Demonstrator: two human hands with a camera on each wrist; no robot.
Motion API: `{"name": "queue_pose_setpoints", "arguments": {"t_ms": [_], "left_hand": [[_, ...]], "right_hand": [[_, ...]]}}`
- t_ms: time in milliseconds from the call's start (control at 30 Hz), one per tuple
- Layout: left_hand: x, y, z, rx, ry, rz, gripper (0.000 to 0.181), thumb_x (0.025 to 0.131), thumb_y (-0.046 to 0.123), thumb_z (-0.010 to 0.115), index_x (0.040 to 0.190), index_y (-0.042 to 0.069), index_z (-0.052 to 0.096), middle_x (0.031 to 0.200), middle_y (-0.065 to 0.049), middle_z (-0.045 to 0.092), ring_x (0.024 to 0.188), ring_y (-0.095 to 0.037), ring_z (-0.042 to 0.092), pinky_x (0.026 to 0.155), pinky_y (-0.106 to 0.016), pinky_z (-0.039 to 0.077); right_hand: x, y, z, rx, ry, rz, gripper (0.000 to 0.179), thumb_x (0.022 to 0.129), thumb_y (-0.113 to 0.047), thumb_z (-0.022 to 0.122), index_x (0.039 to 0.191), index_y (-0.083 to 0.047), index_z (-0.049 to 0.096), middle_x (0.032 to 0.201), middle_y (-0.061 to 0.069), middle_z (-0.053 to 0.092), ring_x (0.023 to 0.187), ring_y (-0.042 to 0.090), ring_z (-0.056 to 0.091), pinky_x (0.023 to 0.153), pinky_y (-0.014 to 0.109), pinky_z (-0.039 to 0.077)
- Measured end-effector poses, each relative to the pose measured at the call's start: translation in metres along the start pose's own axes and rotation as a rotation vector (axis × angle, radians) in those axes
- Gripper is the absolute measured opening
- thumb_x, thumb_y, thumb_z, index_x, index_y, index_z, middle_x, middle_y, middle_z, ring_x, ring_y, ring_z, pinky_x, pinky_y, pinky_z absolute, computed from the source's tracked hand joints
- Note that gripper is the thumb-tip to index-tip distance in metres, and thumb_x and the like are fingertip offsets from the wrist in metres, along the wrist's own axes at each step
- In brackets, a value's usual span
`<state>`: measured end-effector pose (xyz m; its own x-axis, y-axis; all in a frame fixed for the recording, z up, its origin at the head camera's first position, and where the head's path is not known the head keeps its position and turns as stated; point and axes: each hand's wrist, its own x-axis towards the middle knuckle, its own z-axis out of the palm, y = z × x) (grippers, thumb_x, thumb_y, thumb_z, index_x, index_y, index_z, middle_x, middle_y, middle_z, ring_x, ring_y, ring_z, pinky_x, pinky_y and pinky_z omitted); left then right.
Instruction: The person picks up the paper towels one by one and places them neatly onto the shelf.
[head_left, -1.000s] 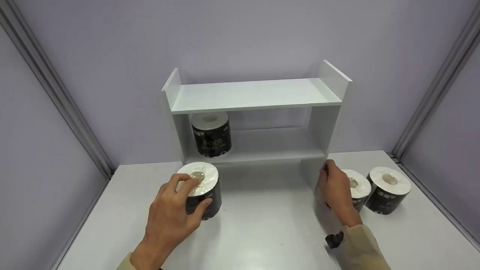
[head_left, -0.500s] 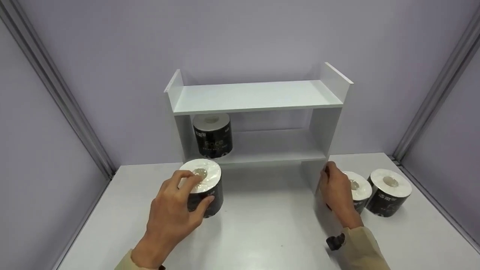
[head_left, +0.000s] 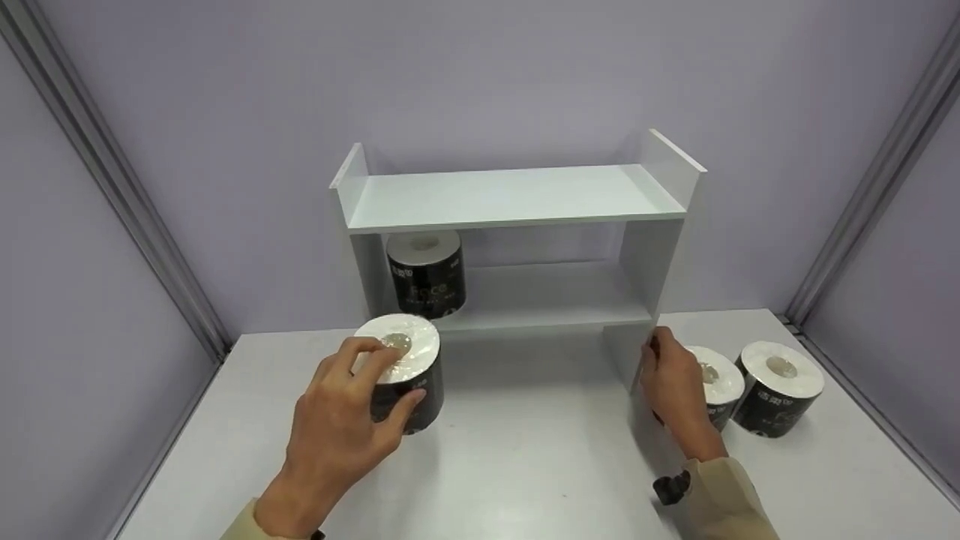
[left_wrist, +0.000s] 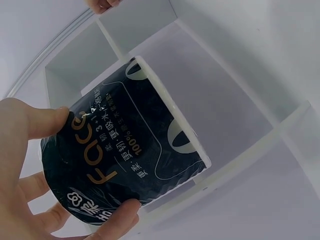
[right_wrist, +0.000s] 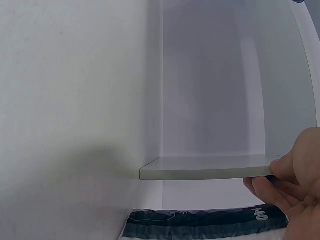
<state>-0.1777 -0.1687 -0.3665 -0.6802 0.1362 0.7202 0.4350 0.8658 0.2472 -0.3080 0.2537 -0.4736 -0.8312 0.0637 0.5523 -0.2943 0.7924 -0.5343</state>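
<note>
My left hand (head_left: 341,420) grips a toilet paper roll (head_left: 420,401) in black "Face" wrapping, fingers at its white top and thumb on its side. The roll is in front of the white shelf (head_left: 517,199), at its lower left. In the left wrist view, thumb and fingers spread around the wrapped roll (left_wrist: 125,145). My right hand (head_left: 673,386) pinches the front edge of the shelf's right side panel. The right wrist view shows thumb and fingers on either side of that panel (right_wrist: 210,172). Another roll (head_left: 427,281) stands upright at the left end of the middle shelf.
Two more rolls stand on the white table (head_left: 510,480) to the right of the shelf: one (head_left: 721,382) partly behind my right hand, the other (head_left: 778,394) further right. A pale wall rises behind the shelf, and side panels with metal rails flank the table.
My left hand has lifted the roll slightly relative to the shelf. The right hand keeps its hold on the side panel. The head view has shifted a little.
</note>
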Motion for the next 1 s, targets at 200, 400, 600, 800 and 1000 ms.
{"name": "queue_pose_setpoints", "arguments": {"t_ms": [200,400,600,800,1000], "left_hand": [[0.004,0.001,-0.002,0.001,-0.012,0.002,0.049,0.081,0.034,0.096,0.121,0.014,0.075,0.121,-0.009,0.067,0.106,-0.040,0.070,0.072,-0.056,0.065],[0.006,0.002,-0.004,0.011,-0.011,0.009,0.050,0.081,0.035,0.096,0.122,0.014,0.075,0.121,-0.009,0.067,0.106,-0.039,0.070,0.073,-0.055,0.065],[0.007,0.002,-0.002,0.008,0.024,0.036,0.049,0.080,0.033,0.096,0.121,0.015,0.075,0.121,-0.008,0.068,0.104,-0.039,0.071,0.068,-0.055,0.065],[0.009,0.004,-0.002,-0.001,0.036,0.042,0.049,0.080,0.033,0.096,0.121,0.015,0.076,0.121,-0.008,0.068,0.106,-0.040,0.070,0.067,-0.055,0.064],[0.011,0.004,-0.003,0.000,0.041,0.044,0.049,0.080,0.034,0.096,0.121,0.015,0.075,0.120,-0.009,0.068,0.107,-0.040,0.071,0.070,-0.056,0.065]], "right_hand": [[-0.001,0.001,0.000,0.002,0.014,-0.014,0.013,0.107,-0.002,0.057,0.118,0.004,0.062,0.098,0.022,0.073,0.081,0.033,0.069,0.069,0.046,0.053],[0.000,0.001,0.001,-0.005,0.018,-0.024,0.011,0.107,-0.002,0.057,0.116,0.004,0.061,0.096,0.022,0.072,0.080,0.034,0.069,0.067,0.047,0.054],[0.000,0.000,0.001,-0.016,0.012,-0.034,0.014,0.108,-0.002,0.057,0.119,0.005,0.061,0.100,0.024,0.073,0.084,0.037,0.072,0.069,0.050,0.056],[0.000,0.000,0.001,-0.013,0.020,-0.034,0.016,0.108,-0.002,0.058,0.121,0.006,0.061,0.102,0.025,0.073,0.087,0.039,0.072,0.071,0.052,0.057],[-0.001,0.000,0.000,-0.005,0.014,-0.021,0.016,0.108,-0.002,0.057,0.121,0.006,0.061,0.103,0.025,0.073,0.087,0.038,0.072,0.072,0.051,0.057]]}}
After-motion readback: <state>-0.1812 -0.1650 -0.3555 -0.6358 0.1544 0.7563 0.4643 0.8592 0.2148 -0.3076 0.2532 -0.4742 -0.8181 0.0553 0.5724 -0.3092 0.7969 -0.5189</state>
